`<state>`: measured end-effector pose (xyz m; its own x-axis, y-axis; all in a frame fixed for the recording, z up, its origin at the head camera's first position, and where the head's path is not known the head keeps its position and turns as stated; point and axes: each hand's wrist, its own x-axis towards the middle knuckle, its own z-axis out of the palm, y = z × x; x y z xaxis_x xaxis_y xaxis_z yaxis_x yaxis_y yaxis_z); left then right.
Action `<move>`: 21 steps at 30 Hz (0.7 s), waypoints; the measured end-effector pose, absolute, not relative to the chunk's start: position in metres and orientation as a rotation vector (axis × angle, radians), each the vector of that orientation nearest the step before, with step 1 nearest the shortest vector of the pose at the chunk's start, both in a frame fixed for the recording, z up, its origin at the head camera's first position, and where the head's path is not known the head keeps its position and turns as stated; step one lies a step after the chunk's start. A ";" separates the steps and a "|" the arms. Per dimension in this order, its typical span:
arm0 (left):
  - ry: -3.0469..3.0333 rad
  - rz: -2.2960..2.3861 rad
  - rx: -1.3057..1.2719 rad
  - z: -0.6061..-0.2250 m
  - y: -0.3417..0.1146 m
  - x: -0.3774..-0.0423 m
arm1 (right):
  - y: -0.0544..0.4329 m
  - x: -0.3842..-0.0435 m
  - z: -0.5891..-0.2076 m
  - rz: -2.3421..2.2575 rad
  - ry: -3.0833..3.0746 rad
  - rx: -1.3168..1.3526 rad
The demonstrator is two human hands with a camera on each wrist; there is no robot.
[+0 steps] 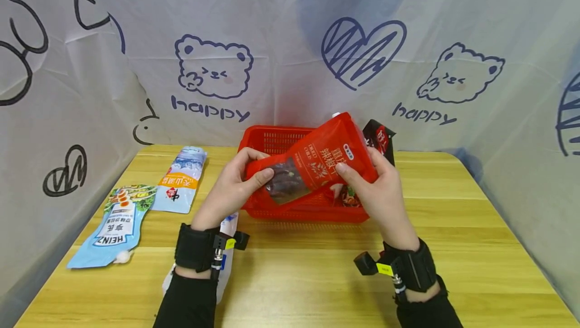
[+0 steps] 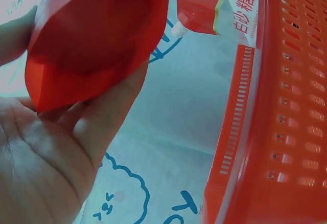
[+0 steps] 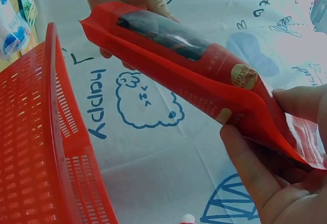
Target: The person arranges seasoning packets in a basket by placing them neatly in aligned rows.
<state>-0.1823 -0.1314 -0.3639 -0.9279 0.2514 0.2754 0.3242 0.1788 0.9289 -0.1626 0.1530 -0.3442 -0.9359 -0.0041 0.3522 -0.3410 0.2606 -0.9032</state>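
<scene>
Above a red plastic basket (image 1: 308, 214), both hands hold a red pouch of dried chilies (image 1: 312, 159) with a clear window, tilted up to the right. My left hand (image 1: 233, 187) grips its lower left end, thumb on the front. At the upper right end my right hand (image 1: 380, 192) pinches it between thumb and fingers. Behind it, a white and red sugar pouch (image 2: 235, 9) with a white spout stands in the basket. A black packet (image 1: 379, 139) leans at the basket's right end. The held pouch hides much of the basket's inside.
To the left on the wooden table (image 1: 294, 277) lie a blue Heinz pouch (image 1: 119, 227) with a white cap and a blue and orange salt bag (image 1: 183, 179). A white bag (image 1: 226, 272) lies partly under the left forearm. A drawn-on white cloth (image 1: 290, 66) hangs behind.
</scene>
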 end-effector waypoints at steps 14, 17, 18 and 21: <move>-2.533 -1.828 -0.640 -0.362 -0.131 -0.181 | 0.152 -0.165 -0.345 1.627 -2.250 0.293; -2.541 -1.802 -0.683 -0.363 -0.131 -0.181 | 0.152 -0.163 -0.343 1.635 -2.296 0.305; -2.543 -1.804 -0.699 -0.363 -0.131 -0.181 | 0.152 -0.163 -0.343 1.642 -2.310 0.308; -2.558 -1.803 -0.739 -0.363 -0.131 -0.180 | 0.152 -0.162 -0.342 1.656 -2.345 0.312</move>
<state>-0.1801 -0.1308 -0.3633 -0.8917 0.4069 0.1983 0.3236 0.2668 0.9078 -0.1617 0.1523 -0.3421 -0.9450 -0.0290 0.3258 -0.3168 0.3297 -0.8894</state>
